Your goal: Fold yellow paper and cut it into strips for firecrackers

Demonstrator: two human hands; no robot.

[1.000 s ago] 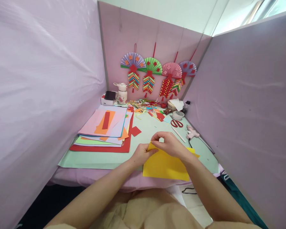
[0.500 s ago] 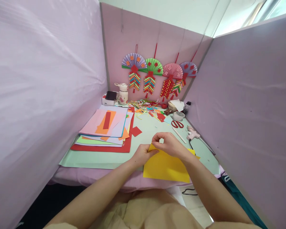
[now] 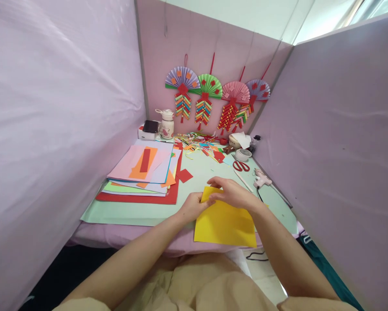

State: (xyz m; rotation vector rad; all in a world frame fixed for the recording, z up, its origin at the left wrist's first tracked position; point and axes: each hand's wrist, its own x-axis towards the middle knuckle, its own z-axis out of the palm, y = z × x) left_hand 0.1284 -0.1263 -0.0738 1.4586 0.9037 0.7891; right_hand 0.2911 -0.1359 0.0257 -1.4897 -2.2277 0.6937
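Note:
A yellow sheet of paper hangs over the table's front edge, tilted toward me. My left hand is closed on its upper left edge, the thumb on the near face. Above the top of the sheet is my right hand, its fingers stretched out and apart, the thumb close to the paper near my left thumb. Whether the right thumb touches the sheet I cannot tell. My right hand and forearm cover part of the sheet's upper right side.
At left lies a stack of coloured paper, with a red square beside it. Red-handled scissors, a white stick and a glue gun lie right. Paper scraps and a bottle stand behind, below hanging paper fans.
My right hand has loosened its pinch at the sheet's top left corner, and its fingers have spread. More of the sheet's top edge shows. My left hand keeps its hold.

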